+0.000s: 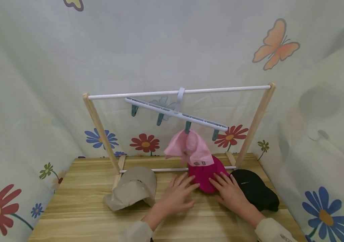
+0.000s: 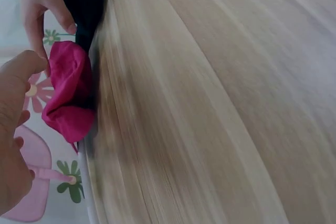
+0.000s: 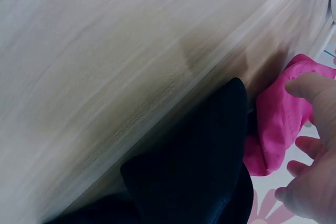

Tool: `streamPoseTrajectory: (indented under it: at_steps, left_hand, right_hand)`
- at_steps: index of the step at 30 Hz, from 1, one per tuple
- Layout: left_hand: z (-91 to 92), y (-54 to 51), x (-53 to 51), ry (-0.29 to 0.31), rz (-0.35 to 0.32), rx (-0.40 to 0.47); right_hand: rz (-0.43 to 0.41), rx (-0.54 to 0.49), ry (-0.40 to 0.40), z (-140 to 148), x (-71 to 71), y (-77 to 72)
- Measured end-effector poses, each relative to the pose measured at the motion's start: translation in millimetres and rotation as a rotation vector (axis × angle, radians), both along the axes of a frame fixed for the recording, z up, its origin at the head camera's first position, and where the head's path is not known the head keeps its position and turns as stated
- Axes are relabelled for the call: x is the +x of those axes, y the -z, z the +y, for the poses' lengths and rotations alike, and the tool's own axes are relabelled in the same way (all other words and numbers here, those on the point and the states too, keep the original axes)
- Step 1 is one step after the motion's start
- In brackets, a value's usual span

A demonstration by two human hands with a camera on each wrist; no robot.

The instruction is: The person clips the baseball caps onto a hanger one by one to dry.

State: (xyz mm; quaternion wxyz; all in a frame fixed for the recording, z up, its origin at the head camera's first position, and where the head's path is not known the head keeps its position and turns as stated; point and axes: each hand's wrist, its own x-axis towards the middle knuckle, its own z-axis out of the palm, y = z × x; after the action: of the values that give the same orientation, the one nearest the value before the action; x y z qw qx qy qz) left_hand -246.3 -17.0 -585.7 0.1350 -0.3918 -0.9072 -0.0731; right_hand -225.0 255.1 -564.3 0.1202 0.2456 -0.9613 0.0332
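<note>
A magenta hat (image 1: 206, 176) lies on the table between my two hands. My left hand (image 1: 176, 195) reaches toward its left side with fingers spread; in the left wrist view its fingers look straight or loosely bent, with nothing held. On the right side of the hat rest the fingertips of my right hand (image 1: 231, 195), fingers spread. Above hangs a light pink hat (image 1: 202, 153), pinched by a green clip (image 1: 187, 127) of a pale hanger (image 1: 176, 113). A black cap (image 3: 194, 156) sits beside my right hand, and a beige cap (image 1: 138, 186) lies left of my left hand.
The hanger hooks over the white bar (image 1: 226, 89) of a rack with wooden posts (image 1: 258, 124). A lower bar (image 1: 167, 169) runs near the tabletop. Other green clips (image 1: 160, 119) hang without anything in them. Flowered fabric (image 1: 38, 101) surrounds the wooden table (image 1: 78, 201).
</note>
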Motion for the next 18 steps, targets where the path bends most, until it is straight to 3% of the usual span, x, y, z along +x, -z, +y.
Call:
streamPoseTrajectory:
  at_steps: [9,18]
  left_hand:
    - [24.2,5.2,-18.5,-0.027,-0.061,-0.063]
    - [45.2,11.0,-26.8,-0.025,-0.08,-0.049]
  right_hand:
    - [-0.035,-0.01,0.001,2.2,-5.6,-1.5]
    - [0.008,-0.002,-0.02,2.1,-13.2,2.7]
